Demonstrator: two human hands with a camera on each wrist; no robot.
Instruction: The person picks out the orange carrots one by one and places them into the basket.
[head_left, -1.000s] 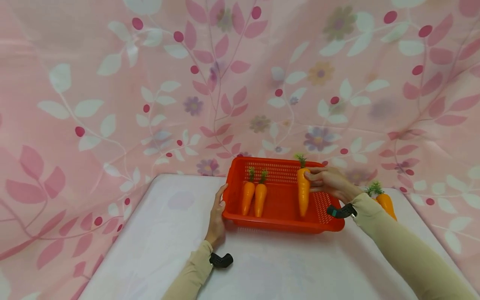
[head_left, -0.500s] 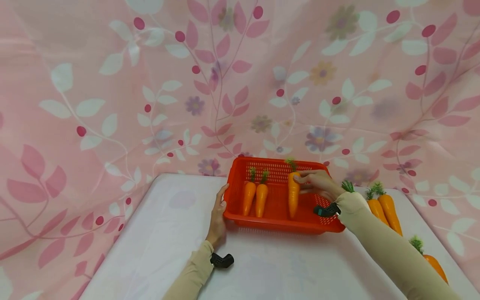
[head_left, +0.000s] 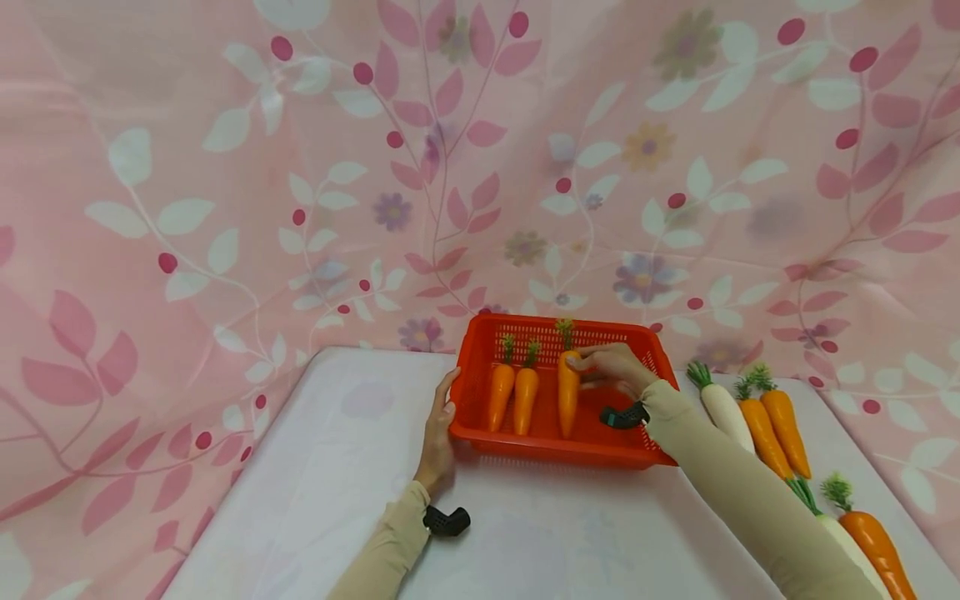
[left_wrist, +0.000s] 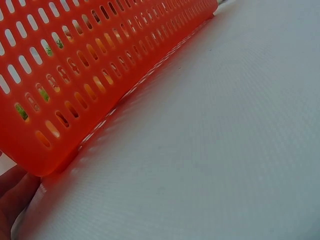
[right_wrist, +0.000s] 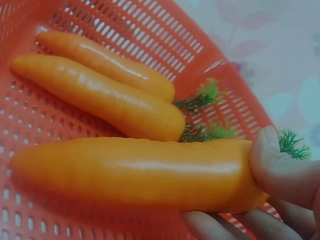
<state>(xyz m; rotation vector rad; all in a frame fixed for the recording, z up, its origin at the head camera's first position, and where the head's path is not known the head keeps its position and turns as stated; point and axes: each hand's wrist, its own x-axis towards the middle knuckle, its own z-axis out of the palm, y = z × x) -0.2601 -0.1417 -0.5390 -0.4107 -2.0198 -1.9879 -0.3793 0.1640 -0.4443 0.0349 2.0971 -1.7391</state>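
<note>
Left of centre in the frame, the left hand [head_left: 437, 437] lies with straight fingers against the end wall of the red basket [head_left: 480, 433]. At centre, the right hand [head_left: 611, 368] pinches the held carrot [head_left: 567, 395] inside the basket, beside two resting carrots [head_left: 512, 397]. The placing step seems in hand; lowering and release likely follow. Only the right wrist view shows fingertips [right_wrist: 272, 160] clasping the carrot's crown; the left wrist view shows only the slotted wall.

You are facing a white cloth-covered table [head_left: 315, 492]. An orange perforated plastic basket [head_left: 480, 437] sits on it toward the back. To its right, two white plastic radishes [head_left: 722, 406] and three orange plastic carrots [head_left: 785, 421] with green tops lie on the cloth.
</note>
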